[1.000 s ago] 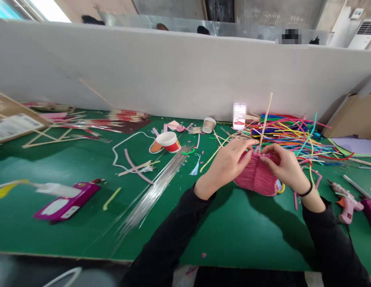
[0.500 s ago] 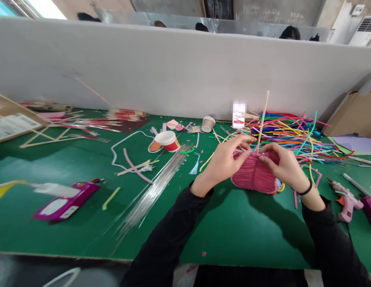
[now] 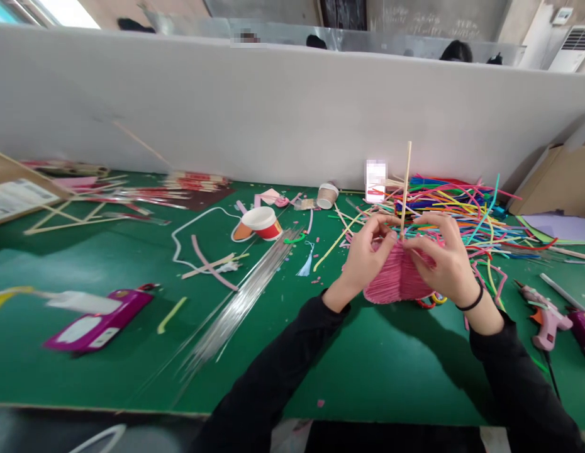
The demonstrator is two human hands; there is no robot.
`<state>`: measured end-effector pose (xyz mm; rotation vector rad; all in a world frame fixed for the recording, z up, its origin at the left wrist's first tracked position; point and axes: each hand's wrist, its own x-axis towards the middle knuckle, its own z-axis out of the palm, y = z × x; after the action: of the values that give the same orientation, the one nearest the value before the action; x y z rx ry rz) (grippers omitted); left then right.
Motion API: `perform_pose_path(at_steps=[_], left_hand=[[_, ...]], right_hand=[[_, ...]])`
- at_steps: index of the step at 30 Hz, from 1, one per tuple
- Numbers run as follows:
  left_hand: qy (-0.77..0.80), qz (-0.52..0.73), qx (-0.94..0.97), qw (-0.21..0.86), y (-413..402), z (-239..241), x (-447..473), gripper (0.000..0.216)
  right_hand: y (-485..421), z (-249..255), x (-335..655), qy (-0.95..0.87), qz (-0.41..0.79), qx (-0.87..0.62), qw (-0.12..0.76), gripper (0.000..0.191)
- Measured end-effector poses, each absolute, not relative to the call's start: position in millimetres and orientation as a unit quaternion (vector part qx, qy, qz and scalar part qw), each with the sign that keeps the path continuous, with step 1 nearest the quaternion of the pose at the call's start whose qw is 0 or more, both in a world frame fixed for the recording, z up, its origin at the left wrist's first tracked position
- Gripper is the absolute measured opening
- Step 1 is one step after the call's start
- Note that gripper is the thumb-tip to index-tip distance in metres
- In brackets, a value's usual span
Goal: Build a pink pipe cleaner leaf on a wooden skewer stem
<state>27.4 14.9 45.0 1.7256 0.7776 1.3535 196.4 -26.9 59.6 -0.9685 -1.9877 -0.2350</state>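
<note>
A ribbed pink piece (image 3: 391, 277), apparently made of pipe cleaners laid side by side, is held above the green table. From its top a thin wooden stick (image 3: 406, 182) rises almost upright. My left hand (image 3: 368, 255) grips the piece's upper left edge, thumb and fingers closed close to the stick. On the other side my right hand (image 3: 441, 258) pinches at the top beside the stick's base, its fingertips partly hidden. Below the right hand, red and yellow rings (image 3: 436, 300) show under the piece.
Behind my hands lies a heap of coloured pipe cleaners (image 3: 462, 207), with a phone (image 3: 375, 181) propped beside it. A pink glue gun (image 3: 547, 321) lies right. Leftward are silvery wires (image 3: 245, 302), a paper cup (image 3: 263, 223) and a purple device (image 3: 99, 321). A white partition (image 3: 273, 113) stands behind.
The stick has shifted slightly left and stands straighter. My right hand has moved left and its fingers are more raised, while the pink piece has turned a little.
</note>
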Motion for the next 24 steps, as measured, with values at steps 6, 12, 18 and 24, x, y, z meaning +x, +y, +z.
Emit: perform_pose_path(at_steps=[6,12,18,24], left_hand=[[0.31,0.564,0.682,0.348,14,39,34,0.013],[0.332,0.602,0.65,0.325,11,33,36,0.011],[0.35,0.55,0.633,0.416,15,46,26,0.016],[0.375,0.34,0.646,0.571,27,63,-2,0.033]], right_hand=[[-26,51,188,-0.803,-0.148,-0.375,0.44,0.015],[-27,50,186,-0.816,-0.113,-0.385,0.416,0.012],[-26,46,191,-0.822,-0.086,-0.398,0.398,0.008],[-24,44,191,-0.815,-0.108,-0.399,0.405,0.009]])
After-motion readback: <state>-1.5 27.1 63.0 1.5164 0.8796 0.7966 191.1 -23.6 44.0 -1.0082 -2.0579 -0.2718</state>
